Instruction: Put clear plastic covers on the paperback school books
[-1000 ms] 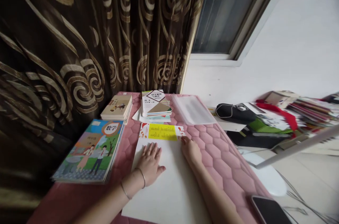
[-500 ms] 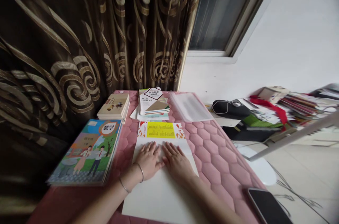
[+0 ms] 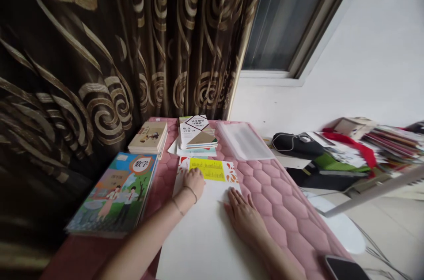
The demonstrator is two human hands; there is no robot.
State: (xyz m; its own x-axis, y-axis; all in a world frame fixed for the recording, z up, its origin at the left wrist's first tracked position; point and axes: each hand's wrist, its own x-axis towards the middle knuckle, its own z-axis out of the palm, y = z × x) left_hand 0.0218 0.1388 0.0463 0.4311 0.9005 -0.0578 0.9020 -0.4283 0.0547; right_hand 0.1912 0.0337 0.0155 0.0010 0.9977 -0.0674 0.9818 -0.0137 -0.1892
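Two bare hands, both mine, work over a large white rectangular sheet of paper lying flat on a pink desk padded in hexagons. My left hand curls down at the white strip printed with a yellow panel and red-orange petal shapes, along the sheet's far end; its fingertips are hidden, so I cannot tell whether they pinch anything. My right hand is spread wide, palm down at the sheet's right edge, grasping nothing. By my judgement the work is partway: the sheet is laid out and smooth, while the strip remains uncovered beyond it; the near end runs out of view. Beside it to the left, untouched, sit a pile of textbooks with a blue-and-green illustrated cover and a tan-covered stack of smaller books; just beyond are white-and-brown workbooks and a pile of translucent plastic sleeves. Half a second earlier, both hands pressed flat side by side on the sheet; now the left has moved up to the panel and the right has shifted outward.
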